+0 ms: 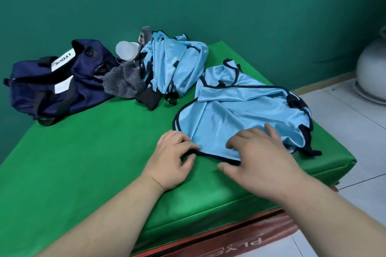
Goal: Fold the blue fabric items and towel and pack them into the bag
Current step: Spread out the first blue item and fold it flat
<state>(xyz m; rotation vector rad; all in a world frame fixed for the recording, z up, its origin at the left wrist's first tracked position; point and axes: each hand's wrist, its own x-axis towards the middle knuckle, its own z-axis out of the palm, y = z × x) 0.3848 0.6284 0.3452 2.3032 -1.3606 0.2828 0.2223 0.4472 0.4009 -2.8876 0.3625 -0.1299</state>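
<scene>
At the far left the navy bag (52,81) lies slumped on the green mat (94,162), its mouth turned toward the grey towel (125,81), which is crumpled right against it. A clear cup (127,50) sits just behind the towel. Next comes the heap of blue fabric (175,62), unfolded and touching the towel.

Your left hand (175,158) is at the near edge, fingers curled, pinching the black-trimmed hem of the blue garment (240,115) at its near-left corner. That garment is spread loosely on the near right of the mat, wrinkled, with its far side bunched up and its ties trailing off to the right. Your right hand (261,158) lies flat on its near part, fingers spread and gripping nothing, thumb off the cloth on the mat.

You look to be at the first fold, with nothing packed yet. Next, smooth the cloth under your right palm, then carry the pinched hem across; the slippery fabric may slide, so keep it pinned.
</scene>
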